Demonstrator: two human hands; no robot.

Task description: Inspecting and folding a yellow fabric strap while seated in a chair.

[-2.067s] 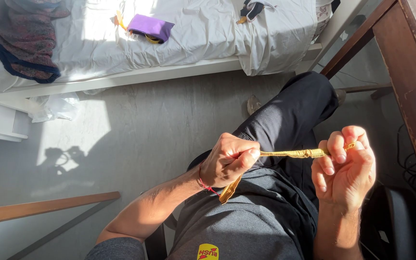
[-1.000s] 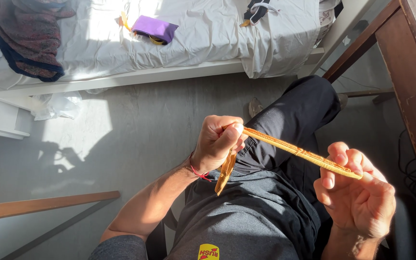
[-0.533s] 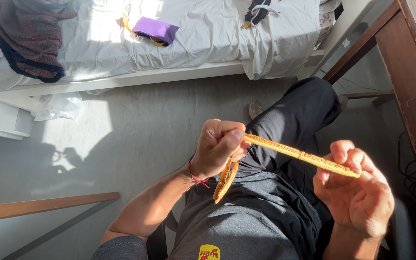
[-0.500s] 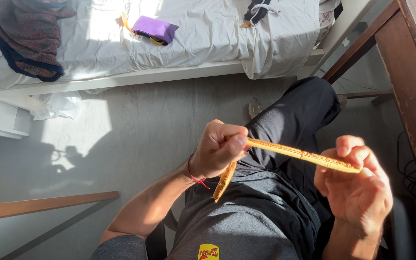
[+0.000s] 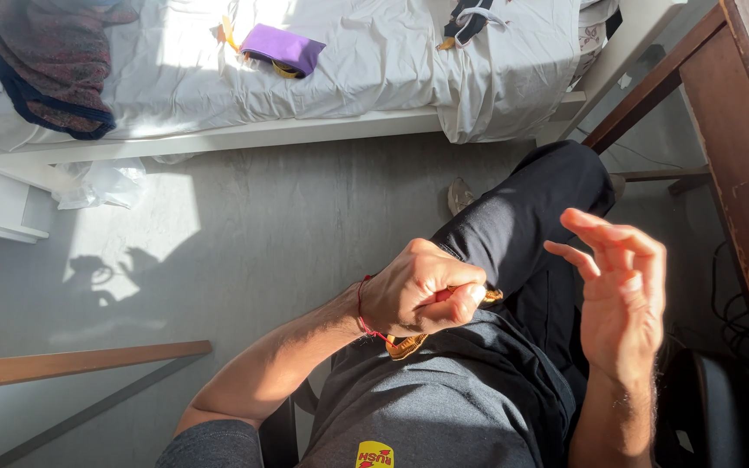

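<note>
My left hand point(image 5: 422, 290) is a closed fist over my lap, gripping a yellow-gold strap point(image 5: 405, 347). One end of the strap hangs below the fist and a short bit shows at the thumb side. A red thread band circles that wrist. My right hand point(image 5: 621, 295) is raised to the right of the fist, palm turned inward, fingers spread and holding nothing. I am seated, with a grey shirt and dark trousers point(image 5: 522, 225) below the hands.
A bed with a white sheet point(image 5: 374, 78) runs along the top, carrying a purple pouch point(image 5: 283, 48), a dark red garment point(image 5: 54, 61) and a dark strap item point(image 5: 470, 17). A brown wooden desk point(image 5: 739, 147) stands at right. A wooden rail point(image 5: 80, 364) crosses at lower left.
The strap was stretched taut between both hands. My right hand has let go and opened, and the strap is now gathered in my left fist.
</note>
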